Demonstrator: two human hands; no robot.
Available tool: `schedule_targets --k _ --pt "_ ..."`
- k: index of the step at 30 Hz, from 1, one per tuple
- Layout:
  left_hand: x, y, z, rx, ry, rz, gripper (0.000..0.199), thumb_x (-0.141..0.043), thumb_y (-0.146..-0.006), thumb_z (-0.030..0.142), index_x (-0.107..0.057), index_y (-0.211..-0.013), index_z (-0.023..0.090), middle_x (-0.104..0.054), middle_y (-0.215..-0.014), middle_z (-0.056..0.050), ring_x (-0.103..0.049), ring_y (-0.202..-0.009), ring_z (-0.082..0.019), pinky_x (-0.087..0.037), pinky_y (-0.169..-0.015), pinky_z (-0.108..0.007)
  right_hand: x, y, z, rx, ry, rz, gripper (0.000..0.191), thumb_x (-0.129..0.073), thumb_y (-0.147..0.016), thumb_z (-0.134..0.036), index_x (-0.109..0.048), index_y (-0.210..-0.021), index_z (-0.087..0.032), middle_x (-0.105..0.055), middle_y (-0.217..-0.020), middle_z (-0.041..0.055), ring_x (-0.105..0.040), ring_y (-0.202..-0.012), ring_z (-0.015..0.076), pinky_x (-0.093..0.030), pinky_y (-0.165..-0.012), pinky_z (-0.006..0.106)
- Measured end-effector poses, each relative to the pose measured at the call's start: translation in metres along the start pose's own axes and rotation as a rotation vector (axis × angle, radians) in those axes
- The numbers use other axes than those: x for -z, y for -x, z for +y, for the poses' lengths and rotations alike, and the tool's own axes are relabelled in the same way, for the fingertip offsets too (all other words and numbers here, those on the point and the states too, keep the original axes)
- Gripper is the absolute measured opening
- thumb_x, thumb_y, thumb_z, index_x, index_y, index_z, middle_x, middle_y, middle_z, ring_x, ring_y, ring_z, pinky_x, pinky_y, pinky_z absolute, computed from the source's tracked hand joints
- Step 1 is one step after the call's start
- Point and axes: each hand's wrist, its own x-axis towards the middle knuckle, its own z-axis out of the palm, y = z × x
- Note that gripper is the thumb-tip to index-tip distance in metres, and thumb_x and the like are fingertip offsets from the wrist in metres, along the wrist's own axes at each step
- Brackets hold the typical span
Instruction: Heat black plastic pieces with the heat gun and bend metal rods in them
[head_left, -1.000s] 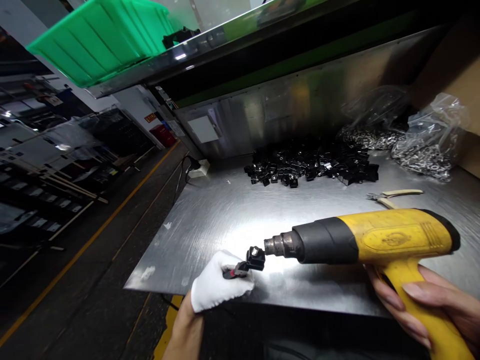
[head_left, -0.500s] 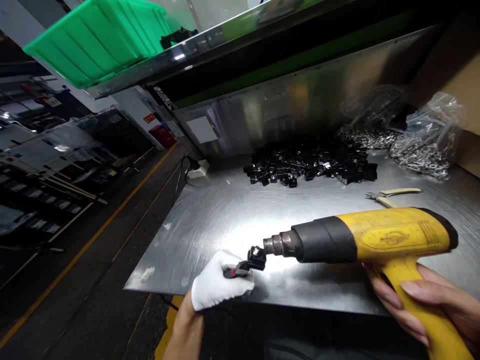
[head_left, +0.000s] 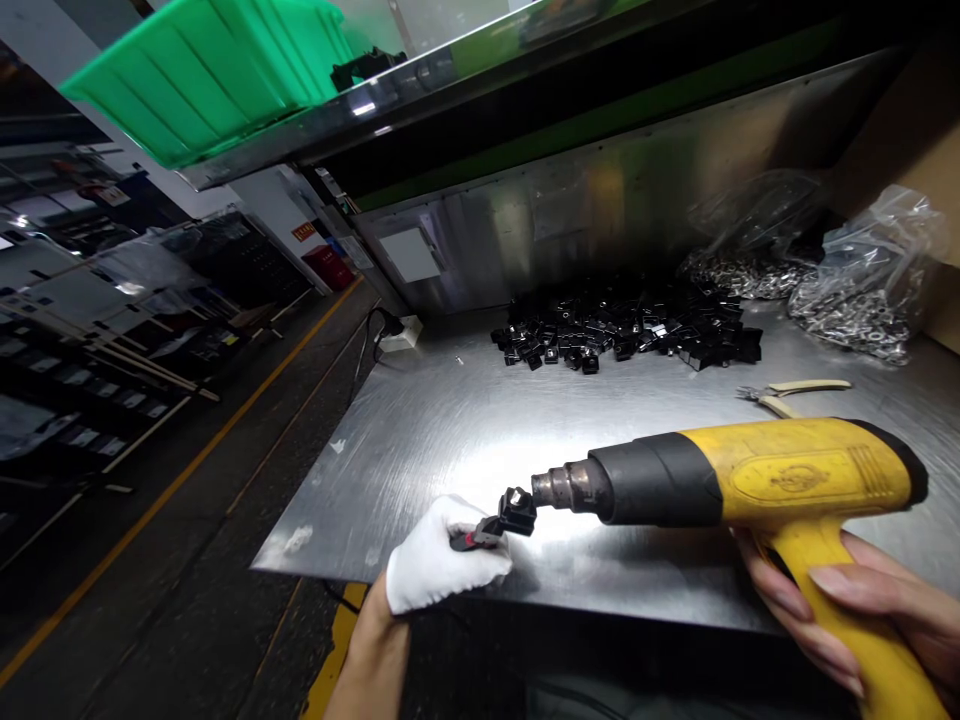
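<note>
My left hand (head_left: 442,555), in a white fabric glove, pinches a small black plastic connector (head_left: 516,512) with a red-banded wire end (head_left: 469,541). My right hand (head_left: 885,610), bare, grips the handle of a yellow and black heat gun (head_left: 750,480). The gun's metal nozzle (head_left: 561,488) points left at the connector, with a small gap between them. Both hands are held above the front of a brushed stainless steel table (head_left: 420,450), and the glove's lower edge is near the table's front edge.
A pile of several black plastic parts (head_left: 622,335) lies on the table. Behind the heat gun are cream-handled pliers (head_left: 795,392). Clear bags of metal parts (head_left: 862,290) lie at the back right. A green crate (head_left: 195,70) sits on a shelf overhead. An aisle lies left.
The black connector sits slightly higher and closer to the nozzle. Both hands otherwise keep their hold, and the view has shifted only a little.
</note>
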Motion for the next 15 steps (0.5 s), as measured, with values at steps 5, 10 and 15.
schedule_targets --k 5,10,15 --pt "-0.001 0.001 -0.001 -0.005 0.030 0.006 0.020 -0.069 -0.073 0.022 -0.060 -0.056 0.018 -0.056 -0.054 0.000 -0.049 -0.050 -0.014 -0.038 -0.051 -0.027 -0.018 0.000 -0.004 0.032 -0.056 0.169 0.035 -0.076 -0.082 -0.045 -0.069 -0.102 -0.016 -0.063 -0.079 0.0082 -0.053 -0.049 0.0130 -0.049 -0.045 0.025" --pt "-0.003 0.002 -0.001 -0.024 0.042 0.004 0.019 -0.070 -0.072 0.019 -0.060 -0.056 0.017 -0.056 -0.053 0.000 -0.049 -0.050 -0.013 -0.038 -0.051 -0.026 -0.031 0.000 -0.007 0.028 -0.085 0.265 0.039 -0.082 -0.076 -0.044 -0.070 -0.096 -0.014 -0.065 -0.080 0.0100 -0.052 -0.045 0.0115 -0.048 -0.042 0.023" --pt "-0.004 -0.002 -0.001 -0.035 0.049 -0.013 0.020 -0.072 -0.071 0.019 -0.060 -0.055 0.015 -0.057 -0.054 -0.001 -0.050 -0.050 -0.013 -0.039 -0.051 -0.025 -0.028 -0.001 -0.007 0.021 -0.072 0.244 0.039 -0.082 -0.076 -0.046 -0.069 -0.093 -0.013 -0.063 -0.071 0.0085 -0.050 -0.044 0.0112 -0.047 -0.041 0.022"
